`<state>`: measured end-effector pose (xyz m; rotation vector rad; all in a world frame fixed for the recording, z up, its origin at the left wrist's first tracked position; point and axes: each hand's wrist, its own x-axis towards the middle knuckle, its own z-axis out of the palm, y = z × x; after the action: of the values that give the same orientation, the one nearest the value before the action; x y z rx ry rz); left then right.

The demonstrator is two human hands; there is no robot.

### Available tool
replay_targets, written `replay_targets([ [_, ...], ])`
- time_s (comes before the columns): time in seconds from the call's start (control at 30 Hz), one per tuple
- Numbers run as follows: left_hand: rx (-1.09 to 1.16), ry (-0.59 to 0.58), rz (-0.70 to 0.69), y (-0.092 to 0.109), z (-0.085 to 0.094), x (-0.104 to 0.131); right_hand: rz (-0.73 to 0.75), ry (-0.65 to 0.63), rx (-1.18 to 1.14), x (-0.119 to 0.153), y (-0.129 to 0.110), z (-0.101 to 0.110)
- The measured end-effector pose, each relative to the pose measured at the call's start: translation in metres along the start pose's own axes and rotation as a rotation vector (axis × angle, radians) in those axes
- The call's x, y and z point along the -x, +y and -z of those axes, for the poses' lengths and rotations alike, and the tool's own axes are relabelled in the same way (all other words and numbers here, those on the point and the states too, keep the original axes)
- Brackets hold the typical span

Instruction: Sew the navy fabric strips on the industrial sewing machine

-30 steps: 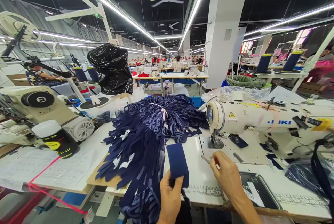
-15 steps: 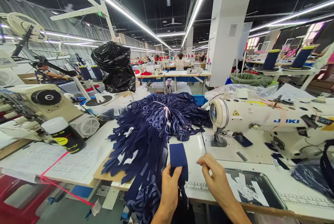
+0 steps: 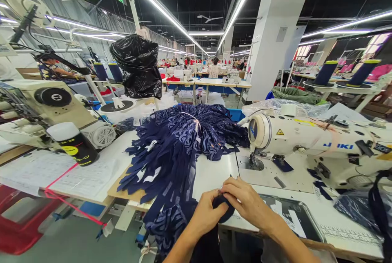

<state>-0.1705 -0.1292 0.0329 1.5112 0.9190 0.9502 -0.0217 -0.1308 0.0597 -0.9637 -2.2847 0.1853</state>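
Observation:
Near the table's front edge, my left hand (image 3: 206, 213) is closed on a navy fabric piece (image 3: 226, 210), which bends down between the hands. My right hand (image 3: 245, 199) meets the left at the fabric's upper edge, its fingers pinched together there; whatever lies between the fingertips is too small to make out. Just beyond and to the left spreads a large tied bundle of navy fabric strips (image 3: 171, 152), partly hanging over the front edge. The white sewing machine (image 3: 294, 136) stands to the right, its needle area beyond my right hand.
A black tray (image 3: 301, 218) with white paper strips lies right of my right hand. On the left are a black bottle with a white lid (image 3: 73, 144), papers (image 3: 92, 177) and another machine (image 3: 55, 103). Thread cones (image 3: 327, 73) stand at the back right.
My right hand has moved left and now meets my left hand. The navy piece, upright and flat before, is now lower and bent. The view has shifted slightly.

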Motion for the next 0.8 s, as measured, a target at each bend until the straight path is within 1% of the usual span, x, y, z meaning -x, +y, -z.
replay_targets([
  [0.1,-0.015,0.023,0.005,0.0001,0.0029,0.0003,-0.086,-0.068,-0.140,0.0043,0.0047,0.0020],
  [0.17,-0.037,0.023,-0.011,0.0018,0.0036,0.0009,-0.144,-0.088,-0.223,0.0061,0.0063,0.0013],
  [0.27,-0.134,0.023,-0.027,0.0036,0.0024,0.0023,-0.216,-0.072,-0.290,0.0066,0.0070,-0.0019],
  [0.37,-0.223,0.055,-0.059,0.0030,0.0007,0.0035,-0.248,-0.046,-0.320,0.0061,0.0074,-0.0043],
  [0.43,-0.231,0.073,-0.072,0.0025,0.0006,0.0037,-0.263,-0.038,-0.345,0.0061,0.0083,-0.0036],
  [0.5,-0.209,0.065,-0.065,0.0027,0.0013,0.0033,-0.277,-0.040,-0.378,0.0065,0.0096,-0.0018],
  [0.63,-0.170,0.030,-0.038,0.0034,0.0021,0.0018,-0.310,-0.055,-0.386,0.0075,0.0107,0.0004],
  [0.7,-0.184,0.036,-0.027,0.0026,0.0015,0.0013,-0.312,-0.072,-0.345,0.0077,0.0100,0.0000],
  [0.8,-0.183,0.041,-0.011,0.0008,0.0006,0.0010,-0.277,-0.100,-0.265,0.0089,0.0098,-0.0010],
])
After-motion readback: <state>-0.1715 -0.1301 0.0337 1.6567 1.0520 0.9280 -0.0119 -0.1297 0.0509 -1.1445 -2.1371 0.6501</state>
